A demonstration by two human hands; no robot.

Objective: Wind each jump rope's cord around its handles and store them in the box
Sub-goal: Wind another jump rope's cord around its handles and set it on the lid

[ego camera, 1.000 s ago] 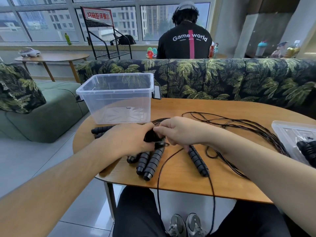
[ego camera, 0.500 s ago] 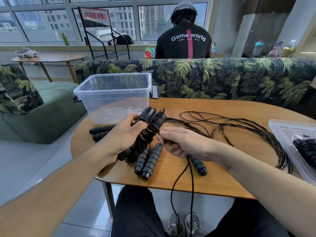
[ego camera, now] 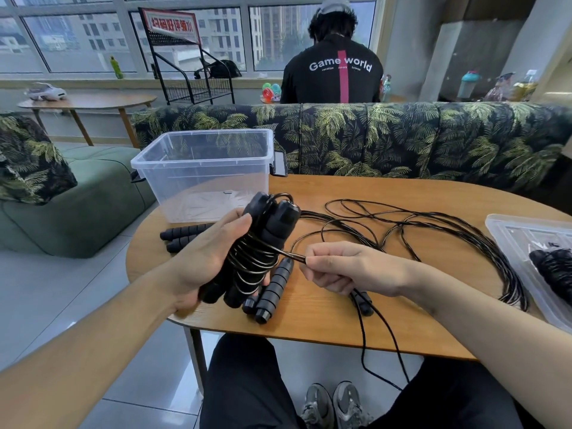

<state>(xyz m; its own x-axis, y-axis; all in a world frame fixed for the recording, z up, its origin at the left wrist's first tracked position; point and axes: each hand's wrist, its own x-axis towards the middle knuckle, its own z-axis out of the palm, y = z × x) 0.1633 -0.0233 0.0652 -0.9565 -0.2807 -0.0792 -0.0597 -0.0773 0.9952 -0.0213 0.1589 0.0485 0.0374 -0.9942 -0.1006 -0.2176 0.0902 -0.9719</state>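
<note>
My left hand (ego camera: 204, 258) grips a pair of black jump-rope handles (ego camera: 269, 230) held upright together above the table, with several turns of black cord wound round them. My right hand (ego camera: 346, 270) pinches that cord (ego camera: 294, 254) just right of the handles; the slack hangs over the table's front edge toward the floor. The clear plastic box (ego camera: 201, 168) stands at the table's back left with no rope inside it. More black handles lie on the table: a pair (ego camera: 272, 286) below my left hand, and another pair (ego camera: 182, 236) in front of the box.
Loose black cords (ego camera: 433, 230) sprawl across the wooden table (ego camera: 402, 329) to the right. A clear lid (ego camera: 526, 236) with a wound black rope on it lies at the right edge. A palm-print sofa runs behind the table; a person sits beyond it, back turned.
My left hand raised the handle pair from the table and tilted it upright. My right hand moved right, drawing the cord taut around the handles.
</note>
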